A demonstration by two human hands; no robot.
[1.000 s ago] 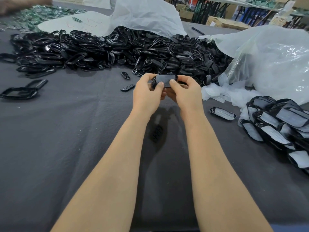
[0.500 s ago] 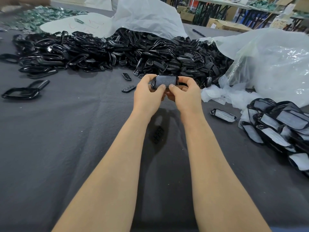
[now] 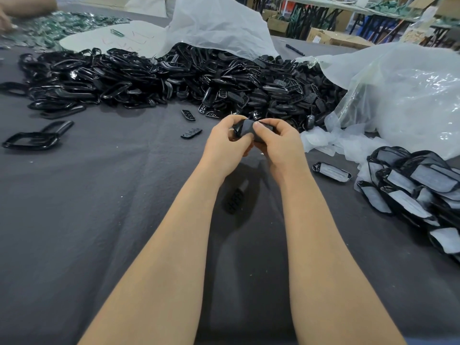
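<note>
Workshop clutter and cardboard boxes [image 3: 331,38] frame a desk [image 3: 99,195] draped in dark grey cloth, where a person assembles black key-fob casings by hand. Both hands hover just above the desk near its middle, pinching one key-fob shell [image 3: 245,128] between them. The left hand [image 3: 225,143] curls round its left end, and the right hand [image 3: 278,145] grips the other end with the thumb pressed on the shell's grey upper face.

Behind them sprawls a heap of loose black shells and frames [image 3: 174,78], spilling from a white plastic bag [image 3: 219,26]. To the right lies a stack of film-covered pieces [image 3: 418,185], with a single film-covered piece [image 3: 332,171] just apart from it. A button pad [image 3: 235,201] lies on the desk between the forearms.

The step appears to be seating or smoothing the grey layer onto the shell. Doing it well likely means steadying the shell in the left hand and pressing evenly from the middle outward with the thumbs. The edges should sit flush before the piece goes on the stack at right.
</note>
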